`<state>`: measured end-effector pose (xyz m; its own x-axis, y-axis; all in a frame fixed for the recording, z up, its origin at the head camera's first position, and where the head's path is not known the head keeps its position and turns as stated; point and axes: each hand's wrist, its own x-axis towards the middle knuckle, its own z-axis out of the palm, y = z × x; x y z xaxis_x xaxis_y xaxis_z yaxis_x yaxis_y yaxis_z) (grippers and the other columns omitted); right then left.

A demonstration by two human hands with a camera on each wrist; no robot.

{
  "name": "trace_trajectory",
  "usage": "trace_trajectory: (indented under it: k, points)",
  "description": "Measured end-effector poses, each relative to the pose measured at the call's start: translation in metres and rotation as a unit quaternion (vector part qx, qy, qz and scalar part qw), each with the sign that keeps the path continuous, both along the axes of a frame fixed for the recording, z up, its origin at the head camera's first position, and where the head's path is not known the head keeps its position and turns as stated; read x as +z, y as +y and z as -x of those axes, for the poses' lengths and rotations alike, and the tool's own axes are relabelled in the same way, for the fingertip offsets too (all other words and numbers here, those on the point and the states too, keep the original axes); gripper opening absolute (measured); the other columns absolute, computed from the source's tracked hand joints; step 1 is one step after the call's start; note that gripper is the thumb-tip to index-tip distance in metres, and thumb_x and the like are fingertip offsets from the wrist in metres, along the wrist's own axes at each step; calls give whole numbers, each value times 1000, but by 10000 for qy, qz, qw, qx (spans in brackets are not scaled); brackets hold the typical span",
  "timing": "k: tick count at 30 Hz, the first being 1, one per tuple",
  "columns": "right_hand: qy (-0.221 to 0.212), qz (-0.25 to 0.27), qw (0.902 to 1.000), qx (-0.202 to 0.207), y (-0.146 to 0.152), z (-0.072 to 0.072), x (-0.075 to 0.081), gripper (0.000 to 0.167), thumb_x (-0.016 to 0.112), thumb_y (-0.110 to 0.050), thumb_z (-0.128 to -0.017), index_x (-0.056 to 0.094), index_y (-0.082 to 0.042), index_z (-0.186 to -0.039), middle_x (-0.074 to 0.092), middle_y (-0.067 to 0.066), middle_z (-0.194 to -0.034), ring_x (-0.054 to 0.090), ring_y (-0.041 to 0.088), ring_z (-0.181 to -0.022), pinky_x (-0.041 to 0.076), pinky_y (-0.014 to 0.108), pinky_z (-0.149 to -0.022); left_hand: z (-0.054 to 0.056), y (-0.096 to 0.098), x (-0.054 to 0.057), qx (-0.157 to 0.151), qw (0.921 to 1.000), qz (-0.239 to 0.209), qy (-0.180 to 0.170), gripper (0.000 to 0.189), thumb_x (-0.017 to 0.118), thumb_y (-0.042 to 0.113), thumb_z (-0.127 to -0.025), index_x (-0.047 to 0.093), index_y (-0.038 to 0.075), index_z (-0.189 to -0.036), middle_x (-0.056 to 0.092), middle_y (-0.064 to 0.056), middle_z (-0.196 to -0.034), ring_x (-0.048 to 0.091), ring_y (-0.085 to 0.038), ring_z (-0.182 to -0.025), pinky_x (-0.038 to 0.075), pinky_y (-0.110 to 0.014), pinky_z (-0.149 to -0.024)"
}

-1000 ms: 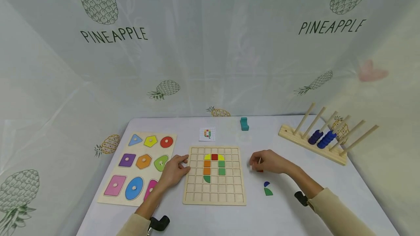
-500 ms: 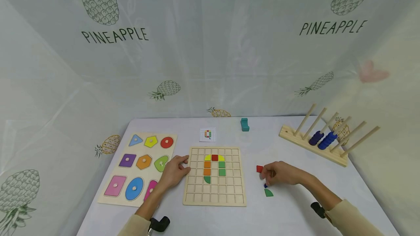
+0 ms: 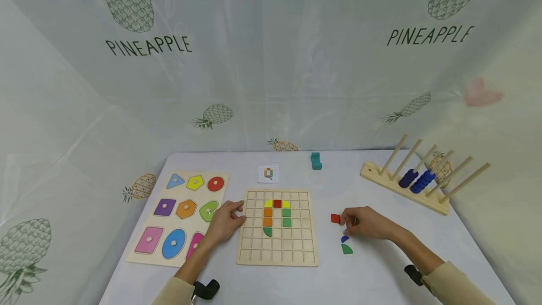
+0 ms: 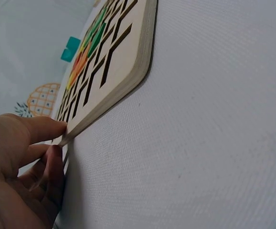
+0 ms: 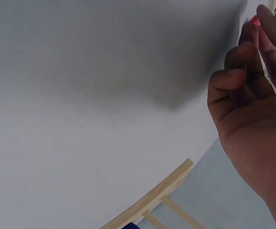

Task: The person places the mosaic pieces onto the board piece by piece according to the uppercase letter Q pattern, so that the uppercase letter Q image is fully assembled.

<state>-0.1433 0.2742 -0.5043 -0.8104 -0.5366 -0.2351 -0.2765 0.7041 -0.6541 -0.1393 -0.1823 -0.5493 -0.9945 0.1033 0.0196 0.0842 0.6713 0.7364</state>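
At the left edge of the wooden grid board (image 3: 277, 253), my left hand (image 3: 224, 222) grips the rim with thumb and fingers; the left wrist view shows these fingertips (image 4: 61, 128) at the edge. Yellow, red, orange and green pieces sit in the grid's upper middle cells. My right hand (image 3: 368, 222) hovers low over the table, fingers loosely curled, its fingertips right at the side of a red square piece (image 3: 335, 219). In the right wrist view a bit of red (image 5: 255, 20) shows between the fingertips. Below the hand lie a blue piece (image 3: 345, 239) and a green quarter-round piece (image 3: 346, 249).
A knobbed shape puzzle (image 3: 173, 220) lies left, partly under my left forearm. Behind the board rest a pattern card (image 3: 268, 173) and a teal block (image 3: 315, 161). A wooden peg stand (image 3: 402, 187) with blue bead stacks stands at the far right.
My right hand first moves from the red square toward the blue piece, then shifts slightly back up beside the red square. The left hand and board stay in place.
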Motion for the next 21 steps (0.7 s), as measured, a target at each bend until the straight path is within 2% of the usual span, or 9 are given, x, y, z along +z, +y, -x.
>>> trace_trajectory:
  k: [4, 8, 11, 21]
  points:
    - [229, -100, 9993, -282, -2, 6, -4, 22, 78, -21, -88, 65, -14, -104, 58, -5, -79, 53, 10, -73, 44, 23, -64, 0, 0, 1, -17, 10000, -40, 11, 50, 77, 14, -87, 64, 3, -134, 63, 4, -100, 55, -6, -72, 44, -22, -62]
    - [286, -201, 9979, -538, -7, 10, -9, 31, 79, -24, -87, 63, -14, -112, 56, -4, -82, 52, 13, -75, 45, 24, -64, -1, 0, 1, 21, 10000, -74, -11, 50, 78, 15, -87, 64, 4, -134, 62, 4, -100, 55, -7, -72, 44, -22, -62]
    - [307, -310, 9969, -654, -11, 11, -11, 32, 79, -24, -87, 64, -16, -114, 55, -5, -82, 52, 14, -75, 45, 24, -64, -1, 1, 1, 41, 9999, -84, -38, 50, 78, 16, -87, 64, 5, -135, 63, 4, -100, 55, -8, -72, 45, -23, -62]
    - [521, -474, 9962, -518, -18, 13, -12, 24, 78, -17, -87, 64, -21, -106, 55, -6, -80, 51, 12, -72, 43, 24, -61, 0, 0, 0, 54, 10000, -45, -44, 51, 78, 17, -87, 64, 5, -135, 62, 5, -100, 56, -8, -72, 45, -23, -63]
